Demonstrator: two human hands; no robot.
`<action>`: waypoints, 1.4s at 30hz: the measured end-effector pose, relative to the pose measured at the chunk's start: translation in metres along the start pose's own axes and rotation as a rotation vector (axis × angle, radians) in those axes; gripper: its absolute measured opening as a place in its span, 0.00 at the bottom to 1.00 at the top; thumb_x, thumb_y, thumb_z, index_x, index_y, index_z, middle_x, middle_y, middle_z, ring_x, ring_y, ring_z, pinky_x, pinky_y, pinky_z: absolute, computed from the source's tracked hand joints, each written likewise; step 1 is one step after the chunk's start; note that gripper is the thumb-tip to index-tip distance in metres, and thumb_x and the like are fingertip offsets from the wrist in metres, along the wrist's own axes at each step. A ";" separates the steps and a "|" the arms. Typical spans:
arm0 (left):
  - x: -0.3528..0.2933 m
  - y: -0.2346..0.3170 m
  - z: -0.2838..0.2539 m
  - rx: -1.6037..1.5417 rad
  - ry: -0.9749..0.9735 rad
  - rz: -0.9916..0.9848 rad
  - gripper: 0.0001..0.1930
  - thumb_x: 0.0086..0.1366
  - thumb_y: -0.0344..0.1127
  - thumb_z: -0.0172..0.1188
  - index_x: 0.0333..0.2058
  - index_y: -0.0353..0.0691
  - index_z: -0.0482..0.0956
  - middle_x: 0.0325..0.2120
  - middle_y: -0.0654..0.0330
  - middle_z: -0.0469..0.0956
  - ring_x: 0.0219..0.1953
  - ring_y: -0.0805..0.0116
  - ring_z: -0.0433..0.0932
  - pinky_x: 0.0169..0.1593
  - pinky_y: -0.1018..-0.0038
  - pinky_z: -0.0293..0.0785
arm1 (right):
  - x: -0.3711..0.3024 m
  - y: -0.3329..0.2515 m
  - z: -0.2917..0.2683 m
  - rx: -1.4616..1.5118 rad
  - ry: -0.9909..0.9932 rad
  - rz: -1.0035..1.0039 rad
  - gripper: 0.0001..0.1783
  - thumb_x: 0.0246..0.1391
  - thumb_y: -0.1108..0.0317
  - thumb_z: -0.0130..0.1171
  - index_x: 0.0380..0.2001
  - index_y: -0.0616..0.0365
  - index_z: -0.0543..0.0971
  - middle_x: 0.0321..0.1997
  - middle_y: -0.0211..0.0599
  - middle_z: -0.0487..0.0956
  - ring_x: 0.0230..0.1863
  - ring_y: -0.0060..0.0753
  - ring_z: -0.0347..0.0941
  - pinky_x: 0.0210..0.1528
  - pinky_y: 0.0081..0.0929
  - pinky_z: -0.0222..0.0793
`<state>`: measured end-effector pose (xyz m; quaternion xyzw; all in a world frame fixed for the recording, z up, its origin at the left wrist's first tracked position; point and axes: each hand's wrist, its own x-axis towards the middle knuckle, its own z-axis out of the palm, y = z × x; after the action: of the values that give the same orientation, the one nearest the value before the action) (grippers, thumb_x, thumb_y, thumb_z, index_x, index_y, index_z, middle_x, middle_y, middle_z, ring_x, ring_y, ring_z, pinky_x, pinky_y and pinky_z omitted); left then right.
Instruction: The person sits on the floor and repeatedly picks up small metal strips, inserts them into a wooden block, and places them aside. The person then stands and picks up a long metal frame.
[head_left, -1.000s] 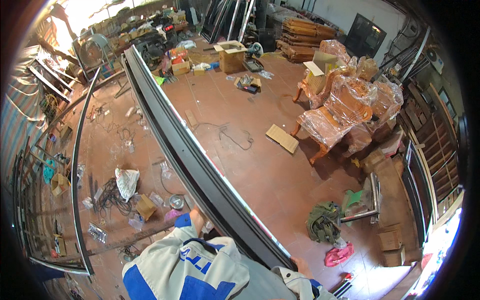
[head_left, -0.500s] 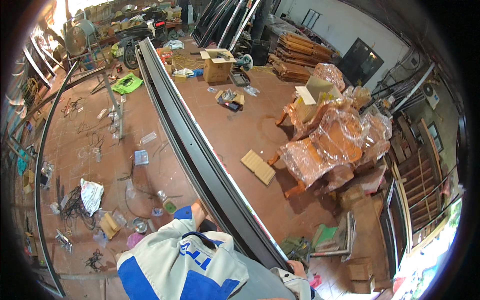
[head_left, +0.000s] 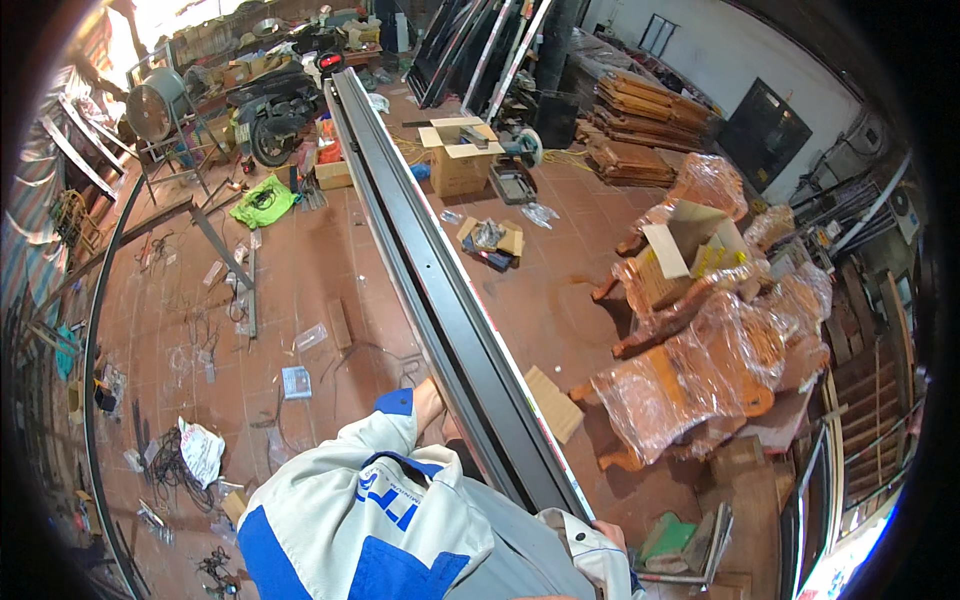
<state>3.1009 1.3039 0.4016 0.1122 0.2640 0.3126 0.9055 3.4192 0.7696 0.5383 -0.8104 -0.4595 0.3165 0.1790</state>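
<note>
A long, dark grey metal profile (head_left: 430, 270) with lengthwise grooves and a pale strip along its right edge slants across the view, from in front of my body to the far motorcycle. My left hand (head_left: 428, 404) is against its left side, fingers hidden under or behind it. At the near end, my right hand (head_left: 608, 533) wraps the right edge, only partly showing past the cuff. Both arms are in a white and blue work jacket (head_left: 340, 490), whose left sleeve crosses the lower middle.
Wrapped wooden chairs (head_left: 690, 370) stand on the right, an open carton (head_left: 462, 160) farther ahead. Beyond the far end is a motorcycle (head_left: 272, 120). Cables, a white bag (head_left: 201, 453) and scraps litter the left floor. A metal frame (head_left: 220, 240) and a large fan (head_left: 155, 103) stand there too.
The view has shifted, so the room's things sit farther right and mostly lower. The profile's far end has swung right, toward the motorcycle's red light. Both hands stay at the profile.
</note>
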 end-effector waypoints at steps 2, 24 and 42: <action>0.052 0.032 0.007 0.007 0.028 0.025 0.26 0.79 0.53 0.55 0.63 0.40 0.77 0.61 0.53 0.79 0.62 0.55 0.77 0.67 0.62 0.74 | 0.064 0.005 -0.009 0.006 -0.005 -0.013 0.34 0.55 0.58 0.73 0.63 0.56 0.77 0.59 0.50 0.79 0.62 0.56 0.72 0.67 0.44 0.68; 0.495 0.449 0.005 -0.122 0.114 0.011 0.30 0.78 0.57 0.53 0.67 0.40 0.74 0.65 0.52 0.76 0.65 0.53 0.74 0.70 0.60 0.70 | 0.642 -0.311 -0.070 -0.023 -0.010 -0.009 0.37 0.54 0.61 0.77 0.64 0.61 0.75 0.58 0.53 0.80 0.60 0.50 0.77 0.63 0.42 0.72; 0.871 0.797 -0.091 0.051 0.353 -0.087 0.34 0.78 0.61 0.52 0.69 0.40 0.71 0.68 0.51 0.73 0.68 0.51 0.71 0.72 0.59 0.67 | 1.038 -0.505 0.055 0.209 0.031 0.180 0.37 0.55 0.60 0.78 0.62 0.65 0.74 0.56 0.51 0.81 0.57 0.41 0.79 0.61 0.38 0.75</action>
<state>3.2263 2.4731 0.2643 0.0670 0.4313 0.2810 0.8547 3.4545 1.9197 0.4295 -0.8300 -0.3464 0.3650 0.2403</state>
